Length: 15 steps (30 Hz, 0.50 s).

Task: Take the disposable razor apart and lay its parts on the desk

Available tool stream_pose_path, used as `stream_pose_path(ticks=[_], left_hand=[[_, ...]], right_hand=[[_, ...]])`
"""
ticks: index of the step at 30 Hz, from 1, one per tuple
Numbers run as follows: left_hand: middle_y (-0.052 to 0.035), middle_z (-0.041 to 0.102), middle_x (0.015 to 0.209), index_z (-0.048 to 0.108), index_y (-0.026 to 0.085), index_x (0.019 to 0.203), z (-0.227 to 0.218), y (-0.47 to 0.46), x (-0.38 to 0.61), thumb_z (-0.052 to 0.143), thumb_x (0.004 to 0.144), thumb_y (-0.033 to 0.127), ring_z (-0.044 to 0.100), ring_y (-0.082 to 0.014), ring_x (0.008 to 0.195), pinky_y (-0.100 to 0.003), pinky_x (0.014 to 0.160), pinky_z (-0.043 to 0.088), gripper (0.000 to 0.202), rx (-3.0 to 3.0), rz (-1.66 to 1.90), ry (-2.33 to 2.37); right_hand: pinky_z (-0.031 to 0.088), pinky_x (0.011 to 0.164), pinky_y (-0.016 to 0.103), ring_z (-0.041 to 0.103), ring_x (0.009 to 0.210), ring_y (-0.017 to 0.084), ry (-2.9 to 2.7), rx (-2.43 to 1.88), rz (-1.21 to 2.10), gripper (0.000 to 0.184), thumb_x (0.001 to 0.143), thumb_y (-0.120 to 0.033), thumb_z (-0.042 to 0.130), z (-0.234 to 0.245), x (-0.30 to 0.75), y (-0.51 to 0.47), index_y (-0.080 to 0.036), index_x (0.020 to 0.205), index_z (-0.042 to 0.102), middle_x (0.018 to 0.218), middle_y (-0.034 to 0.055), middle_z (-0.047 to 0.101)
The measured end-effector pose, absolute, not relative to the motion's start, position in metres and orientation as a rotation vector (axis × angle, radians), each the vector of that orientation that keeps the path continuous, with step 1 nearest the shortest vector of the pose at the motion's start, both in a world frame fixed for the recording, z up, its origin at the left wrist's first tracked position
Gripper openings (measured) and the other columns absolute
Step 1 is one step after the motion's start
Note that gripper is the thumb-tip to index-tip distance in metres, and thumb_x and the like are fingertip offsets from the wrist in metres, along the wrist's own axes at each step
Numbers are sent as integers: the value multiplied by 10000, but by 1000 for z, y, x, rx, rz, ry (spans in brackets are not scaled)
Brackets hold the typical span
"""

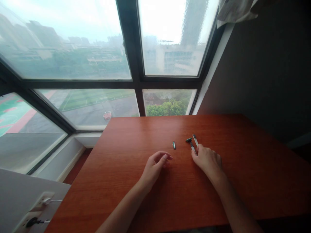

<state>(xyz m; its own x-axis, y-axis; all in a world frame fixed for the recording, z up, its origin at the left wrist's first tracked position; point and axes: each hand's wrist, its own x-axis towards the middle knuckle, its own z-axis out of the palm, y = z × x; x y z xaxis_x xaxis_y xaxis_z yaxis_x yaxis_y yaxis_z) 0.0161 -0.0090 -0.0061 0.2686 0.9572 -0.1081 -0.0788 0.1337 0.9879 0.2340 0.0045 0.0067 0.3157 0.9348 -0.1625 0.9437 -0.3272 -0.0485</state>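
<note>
My right hand [208, 158] is closed around the lower handle of a razor [191, 146], whose dark head points away from me to the left. Close beside it is a second slim grey handle [195, 139] with a dark tip; its near end disappears behind my fingers, so I cannot tell if it is gripped too. A small dark razor blade cartridge [174, 145] lies on the table, left of the razor. My left hand [156, 163] hovers just short of the cartridge, fingers loosely curved, thumb apart, with nothing visible in it.
The reddish-brown wooden table [126, 155] reaches to a large window with a dark frame [138, 82]. A dark wall [262, 71] rises on the right. Below left, wall sockets [40, 207] have plugs and cords in them.
</note>
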Motion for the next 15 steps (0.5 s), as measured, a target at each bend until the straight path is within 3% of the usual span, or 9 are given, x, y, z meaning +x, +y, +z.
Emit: stream_pose_path(ticks=[15], left_hand=[[-64,674,821,665,136,859,-10,-8,15,603,807,421,539,-148,695,-232,622,415,296,1170,951,976]], right_hand=[[463,696,361,666,876,300,1747,2490,-267,298,877,-392,455,6,240,10,-191,968,656,920,142,694]])
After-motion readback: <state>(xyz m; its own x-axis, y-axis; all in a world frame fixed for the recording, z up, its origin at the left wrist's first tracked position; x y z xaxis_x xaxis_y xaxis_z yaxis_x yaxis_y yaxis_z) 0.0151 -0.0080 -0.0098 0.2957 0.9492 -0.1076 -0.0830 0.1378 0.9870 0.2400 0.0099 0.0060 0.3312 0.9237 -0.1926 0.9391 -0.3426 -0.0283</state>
